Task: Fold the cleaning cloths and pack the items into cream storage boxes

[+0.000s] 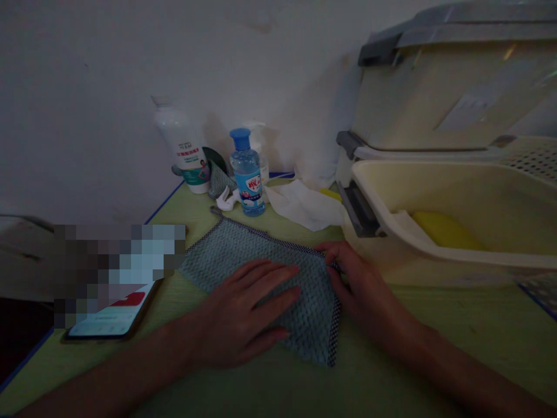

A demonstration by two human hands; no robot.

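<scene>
A blue-grey woven cleaning cloth (pixel 304 313) with a dark checked border lies spread on the green table. My left hand (pixel 243 313) rests flat over its middle, fingers stretched out and slightly apart. At the cloth's right corner, my right hand (pixel 354 276) pinches the edge between thumb and fingers. A small hanging loop sticks out from the far left corner of the cloth. Part of the cloth's near side is hidden under my left hand.
A phone (pixel 104 319) lies at the left. Behind the cloth stand a blue-capped bottle (pixel 247 174), a white bottle (pixel 183 145) and a pump bottle. Crumpled white tissue (pixel 304 203) lies beside them. A cream bin (pixel 418 264) stands at the right with a yellow item (pixel 444 229) inside.
</scene>
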